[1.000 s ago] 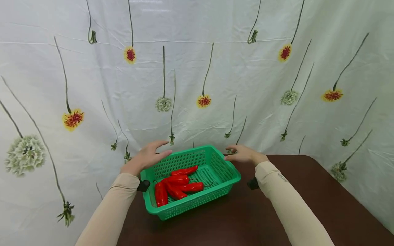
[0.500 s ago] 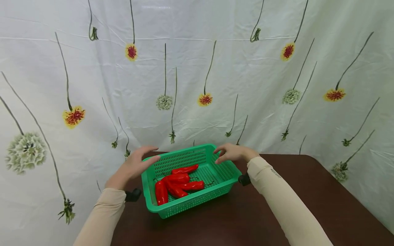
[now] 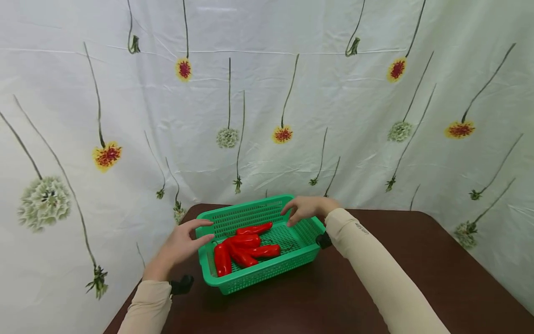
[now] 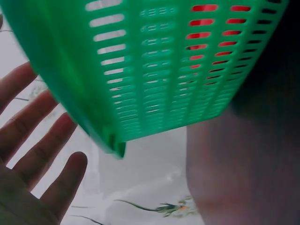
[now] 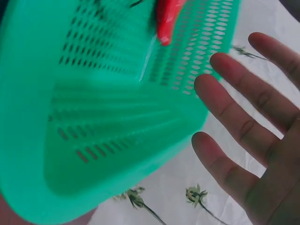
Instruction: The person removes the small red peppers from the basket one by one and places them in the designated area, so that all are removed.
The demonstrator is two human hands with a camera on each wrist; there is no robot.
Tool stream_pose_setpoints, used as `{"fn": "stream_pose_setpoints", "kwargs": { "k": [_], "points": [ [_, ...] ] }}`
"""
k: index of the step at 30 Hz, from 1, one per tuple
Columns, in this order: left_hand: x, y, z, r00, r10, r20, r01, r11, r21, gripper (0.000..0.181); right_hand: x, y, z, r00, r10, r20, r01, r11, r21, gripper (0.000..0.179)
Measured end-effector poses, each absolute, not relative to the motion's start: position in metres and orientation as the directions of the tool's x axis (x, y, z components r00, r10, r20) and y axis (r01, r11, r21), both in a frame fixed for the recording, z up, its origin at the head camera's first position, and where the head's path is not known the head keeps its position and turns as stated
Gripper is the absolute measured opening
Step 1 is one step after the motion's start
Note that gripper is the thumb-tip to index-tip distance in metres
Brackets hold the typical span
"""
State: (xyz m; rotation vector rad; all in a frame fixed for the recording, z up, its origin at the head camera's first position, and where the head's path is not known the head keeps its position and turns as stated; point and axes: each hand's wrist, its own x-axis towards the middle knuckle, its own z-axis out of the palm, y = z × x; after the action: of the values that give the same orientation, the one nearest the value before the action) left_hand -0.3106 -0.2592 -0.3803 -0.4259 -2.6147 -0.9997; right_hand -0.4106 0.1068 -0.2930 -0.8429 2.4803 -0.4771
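A green plastic basket [image 3: 267, 274] with slotted sides stands on the dark table, turned slightly askew. Several glossy red peppers [image 3: 245, 240] lie in its left and middle part; their red shows through the slots in the left wrist view. At the basket's left end is my left hand [image 3: 179, 246], thumb and fingers apart with nothing between them, fingertips close to the rim [image 4: 70, 115]. My right hand [image 3: 310, 207] hovers over the basket's right back corner, fingers loosely bent and holding nothing. In the right wrist view its fingers [image 5: 234, 103] are spread beside the basket wall.
Dark brown table top [image 3: 400, 260] extends to the right and in front of the basket. A white curtain [image 3: 267, 102] printed with flowers hangs right behind the table and along its left side. Each wrist wears a black camera mount [image 3: 181, 285].
My left hand has drawn back leftward and lower, away from over the basket's left rim. My right hand has moved left, from beside the right rim to over the basket. The peppers have stayed put.
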Motion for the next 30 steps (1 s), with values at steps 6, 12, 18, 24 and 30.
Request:
{"fn": "stream_pose_setpoints", "kwargs": {
  "k": [6,12,18,24,30],
  "points": [
    [-0.307,-0.255,-0.396,-0.887,0.107,0.449,0.389,0.695,0.604,0.027,-0.414,0.101,-0.298,-0.694,-0.637,-0.335,-0.474,0.755,-0.453,0.047],
    [-0.308,-0.254,-0.413,-0.854,0.113,0.508,0.438,0.684,0.583,0.014,-0.420,0.099,-0.304,-0.676,-0.648,-0.350,-0.449,0.740,-0.501,0.044],
    [-0.305,-0.256,-0.419,-0.854,0.094,0.512,0.432,0.676,0.597,0.006,-0.428,0.092,-0.309,-0.664,-0.656,-0.358,-0.423,0.725,-0.544,0.042],
    [-0.301,-0.255,-0.419,-0.847,0.070,0.527,0.423,0.688,0.590,0.005,-0.437,0.086,-0.317,-0.635,-0.666,-0.391,-0.386,0.712,-0.586,0.039],
    [-0.301,-0.253,-0.419,-0.842,0.067,0.535,0.430,0.682,0.592,0.007,-0.443,0.082,-0.326,-0.611,-0.665,-0.429,-0.347,0.712,-0.610,0.041]
  ]
}}
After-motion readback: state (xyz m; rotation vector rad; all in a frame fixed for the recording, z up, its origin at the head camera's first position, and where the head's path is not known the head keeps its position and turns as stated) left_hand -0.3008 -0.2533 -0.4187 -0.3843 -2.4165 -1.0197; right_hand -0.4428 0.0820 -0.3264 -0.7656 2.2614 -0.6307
